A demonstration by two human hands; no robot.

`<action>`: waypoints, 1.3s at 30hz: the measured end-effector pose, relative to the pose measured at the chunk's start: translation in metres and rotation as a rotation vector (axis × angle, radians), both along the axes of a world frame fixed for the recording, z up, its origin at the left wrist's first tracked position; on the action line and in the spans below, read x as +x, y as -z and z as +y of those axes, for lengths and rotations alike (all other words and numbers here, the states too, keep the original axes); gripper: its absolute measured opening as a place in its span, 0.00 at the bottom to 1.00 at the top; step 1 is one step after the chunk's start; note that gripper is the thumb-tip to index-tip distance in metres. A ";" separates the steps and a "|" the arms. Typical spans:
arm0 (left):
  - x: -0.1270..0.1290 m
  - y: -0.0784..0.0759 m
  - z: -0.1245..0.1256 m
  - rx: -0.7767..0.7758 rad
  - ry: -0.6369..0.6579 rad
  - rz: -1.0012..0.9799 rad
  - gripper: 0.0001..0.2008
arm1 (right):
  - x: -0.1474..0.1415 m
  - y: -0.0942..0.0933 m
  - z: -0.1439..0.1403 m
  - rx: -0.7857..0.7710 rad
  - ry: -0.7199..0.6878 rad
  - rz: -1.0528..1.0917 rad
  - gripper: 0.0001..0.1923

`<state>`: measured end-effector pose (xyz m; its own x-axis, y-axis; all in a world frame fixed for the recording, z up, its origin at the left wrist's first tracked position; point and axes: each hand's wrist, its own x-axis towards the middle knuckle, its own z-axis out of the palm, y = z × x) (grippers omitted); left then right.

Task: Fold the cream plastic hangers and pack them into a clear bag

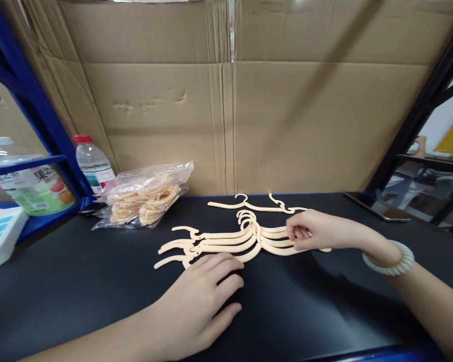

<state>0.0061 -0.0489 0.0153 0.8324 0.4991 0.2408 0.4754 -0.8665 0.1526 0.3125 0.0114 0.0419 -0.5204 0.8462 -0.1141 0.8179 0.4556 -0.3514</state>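
Observation:
Several cream-coloured folding clothes hangers [226,241] lie overlapped in a row on the black table, their hooks bunched at the middle and their left arm ends folded out. My left hand [207,296] rests palm down over the left arm of the nearest hanger, fingers apart and covering part of it. Over the right arms of the row, my right hand [305,231] has its fingers curled at a hanger, hiding part of those arms. Behind the row lies a separate hanger [226,205], with its hook toward the cardboard and another hook-shaped piece beside it.
A clear plastic bag [147,196] full of cream hanger pieces sits at the back left. Beside it stand a red-capped bottle [92,161] and a larger labelled bottle [33,181]. A white tray [7,234] is at the left edge, a flat dark device [377,206] back right. Cardboard [305,110] walls the back.

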 end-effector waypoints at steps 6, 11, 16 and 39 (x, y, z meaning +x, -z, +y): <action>0.001 -0.001 -0.001 0.041 -0.041 0.026 0.11 | -0.016 0.003 -0.006 -0.009 -0.010 -0.027 0.03; 0.001 0.002 0.001 0.050 -0.084 0.025 0.12 | -0.021 0.003 -0.007 0.053 0.047 -0.046 0.06; 0.000 0.003 0.002 0.031 -0.097 0.046 0.12 | -0.022 0.007 -0.007 0.089 0.041 -0.012 0.12; -0.005 0.010 0.011 -0.078 -0.032 -0.041 0.19 | -0.014 0.008 0.003 0.164 0.066 -0.017 0.14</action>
